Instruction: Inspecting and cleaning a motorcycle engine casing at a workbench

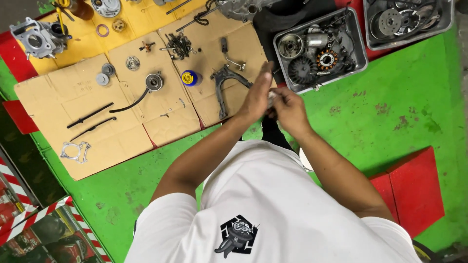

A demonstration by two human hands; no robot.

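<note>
- Both hands are held together above the near edge of the cardboard: the left hand (257,95) is raised with its fingers stretched flat and pressed side by side, and the right hand (287,109) is curled against it.
- Between the two hands a small pale metal part (271,99) is pinched by the right hand's fingertips and backed by the left palm; its exact shape cannot be told, as most of it is hidden.
- Just beyond the left hand, a dark forked metal bracket (223,87) is laid on the flat brown cardboard sheets (112,131) that are spread over the green-painted floor (390,112).
- Near the bracket a small blue and yellow cylinder (190,77) is stood, and a round pulley with a curved black arm (152,84) is laid further left.
- Two thin black rods (90,120) and a flat grey gasket (76,151) are placed at the cardboard's left part.
- Beside the right hand, a rectangular steel tray (361,48) is filled with round engine parts, among them a copper-wound stator (327,60).
- A grey cast cylinder block (38,38) is seen at the top left corner.
</note>
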